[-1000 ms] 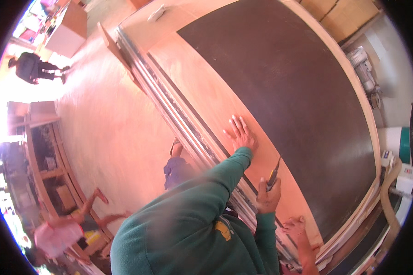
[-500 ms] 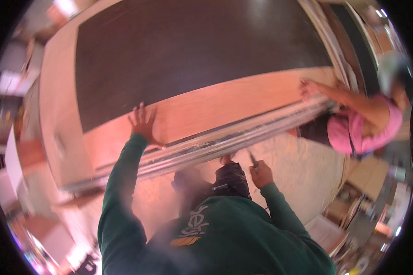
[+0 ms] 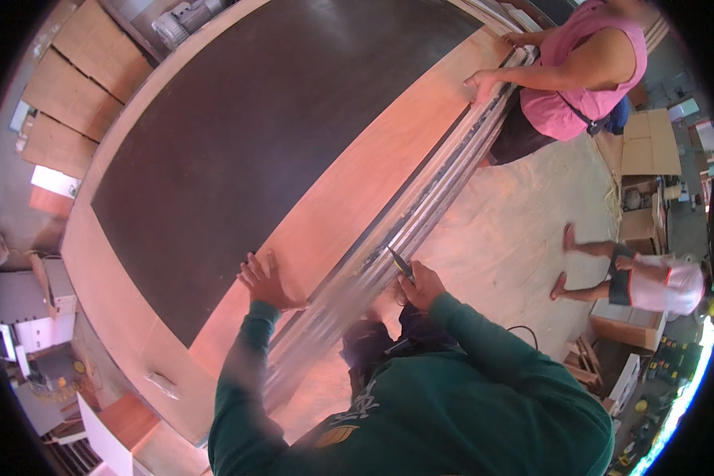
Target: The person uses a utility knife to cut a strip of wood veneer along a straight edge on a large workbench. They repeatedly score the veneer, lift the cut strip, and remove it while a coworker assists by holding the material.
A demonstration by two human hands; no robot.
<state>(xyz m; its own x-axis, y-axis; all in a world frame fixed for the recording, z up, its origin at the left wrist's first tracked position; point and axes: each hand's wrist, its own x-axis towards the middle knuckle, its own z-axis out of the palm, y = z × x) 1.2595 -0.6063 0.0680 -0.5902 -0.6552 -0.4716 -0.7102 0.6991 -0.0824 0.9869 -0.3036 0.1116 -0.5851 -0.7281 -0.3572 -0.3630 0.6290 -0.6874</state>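
Note:
My left hand (image 3: 266,282) rests spread on a long pale plywood strip (image 3: 373,170), which lies along a large dark sheet (image 3: 254,143) on the table. My right hand (image 3: 420,287) grips a slim utility knife (image 3: 400,262) with a dark and yellow handle, its point over the long metal rails (image 3: 444,182) along the near edge; whether it touches them I cannot tell. At the far end a co-worker in a pink top (image 3: 579,111) has both hands on the strip and edge.
Flattened cardboard (image 3: 87,103) and a motor (image 3: 186,24) lie beyond the table. A second person in a white top (image 3: 674,285) is on the floor at right, among cartons (image 3: 646,143). Stacked boards (image 3: 115,436) stand at lower left.
My view has swung round, bringing the pink-topped co-worker fully in. My right hand has risen from beside my body to the rails with the knife; my left hand stays on the strip.

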